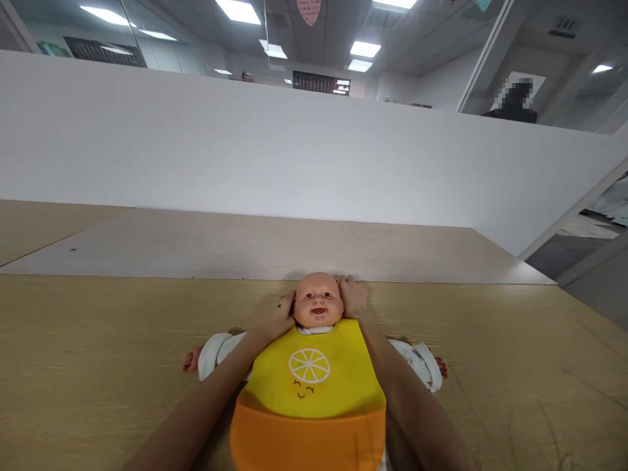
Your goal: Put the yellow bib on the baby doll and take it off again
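A baby doll [318, 299] lies on its back on the wooden table [98, 347], its head toward the far side and its arms spread. Over its white outfit [216, 353] lies a yellow bib [309, 383] with a lemon-slice print and an orange silicone catch pocket [307, 438]. My left hand [275, 316] cups the left side of the doll's head, and my right hand [353, 296] rests against the other side. My forearms run along both sides of the bib. The doll's lower body is hidden below the frame.
A pale wooden board [275, 248] adjoins the table's far side, backed by a tall white partition [245, 144]. Beyond it, a person [515, 104] appears behind glass at upper right. A floor area [579, 255] shows past the right edge.
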`<state>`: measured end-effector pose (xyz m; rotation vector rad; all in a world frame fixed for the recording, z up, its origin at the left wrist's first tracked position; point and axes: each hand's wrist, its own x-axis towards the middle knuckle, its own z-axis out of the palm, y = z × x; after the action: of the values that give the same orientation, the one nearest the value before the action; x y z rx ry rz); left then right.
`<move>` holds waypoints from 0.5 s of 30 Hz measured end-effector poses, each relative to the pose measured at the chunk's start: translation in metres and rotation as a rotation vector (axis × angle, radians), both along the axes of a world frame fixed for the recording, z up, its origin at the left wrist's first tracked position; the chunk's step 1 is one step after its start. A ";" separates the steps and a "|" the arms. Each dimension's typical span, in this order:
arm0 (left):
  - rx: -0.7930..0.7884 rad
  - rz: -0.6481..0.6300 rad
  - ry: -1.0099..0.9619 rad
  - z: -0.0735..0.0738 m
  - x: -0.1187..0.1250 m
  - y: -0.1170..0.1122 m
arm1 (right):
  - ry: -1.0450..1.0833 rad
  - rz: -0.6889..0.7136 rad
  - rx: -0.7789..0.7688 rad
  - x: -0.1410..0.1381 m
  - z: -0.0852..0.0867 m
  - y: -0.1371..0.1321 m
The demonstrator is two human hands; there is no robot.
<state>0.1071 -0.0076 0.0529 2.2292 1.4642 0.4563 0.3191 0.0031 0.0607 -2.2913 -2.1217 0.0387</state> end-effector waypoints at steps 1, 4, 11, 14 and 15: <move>0.012 -0.006 0.003 0.000 0.000 0.000 | 0.002 0.002 0.001 0.001 -0.001 0.000; 0.053 -0.012 0.012 -0.001 -0.001 0.000 | 0.016 -0.002 0.009 0.002 -0.004 0.002; 0.078 -0.019 0.055 0.000 0.000 0.001 | 0.063 -0.074 0.019 0.001 -0.006 0.003; 0.078 -0.030 0.022 0.000 -0.004 0.002 | 0.112 -0.113 0.018 0.004 -0.006 0.005; 0.069 -0.042 0.013 0.000 -0.006 0.003 | 0.133 -0.128 0.017 0.006 -0.007 0.006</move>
<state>0.1016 -0.0042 0.0527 2.3165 1.4251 0.4864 0.3255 0.0087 0.0539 -2.3388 -1.9023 0.1655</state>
